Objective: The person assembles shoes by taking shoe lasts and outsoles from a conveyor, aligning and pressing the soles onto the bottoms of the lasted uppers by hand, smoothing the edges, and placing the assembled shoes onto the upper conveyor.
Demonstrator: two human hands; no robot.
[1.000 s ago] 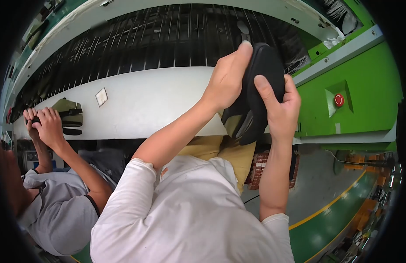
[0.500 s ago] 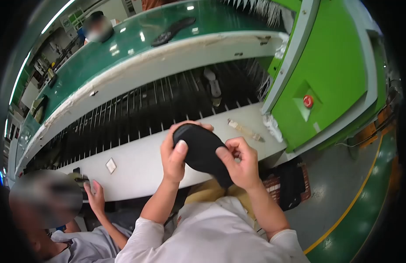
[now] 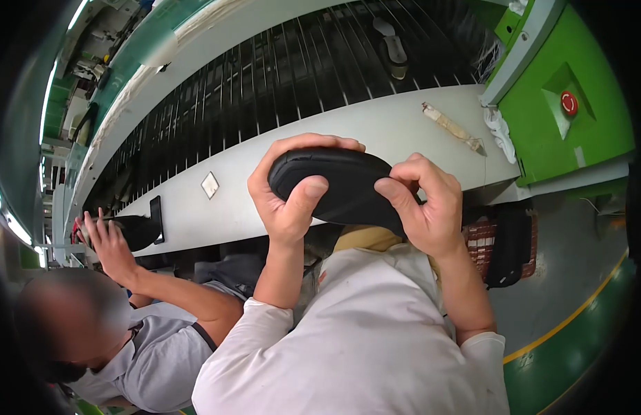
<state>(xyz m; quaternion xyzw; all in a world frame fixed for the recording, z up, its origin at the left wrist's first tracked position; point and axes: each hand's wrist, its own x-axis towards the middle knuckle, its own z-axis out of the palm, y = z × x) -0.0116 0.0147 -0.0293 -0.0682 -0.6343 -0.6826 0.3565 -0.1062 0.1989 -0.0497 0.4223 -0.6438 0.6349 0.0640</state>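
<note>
- Over the white ledge (image 3: 396,124), our left hand (image 3: 284,213) grasps the black sole (image 3: 351,178) by its broad end, probably for support.
- By the ledge's front edge, our right hand (image 3: 432,214) pinches its other side, seemingly to keep it level.

black shoe (image 3: 337,187): one end partly hidden by right hand (image 3: 427,207). left hand (image 3: 286,197): fingers partly behind shoe. co-worker's head (image 3: 75,318) blurred. green cabinet (image 3: 583,62) cut off above. print on white card (image 3: 209,185), if any, unreadable.
</note>
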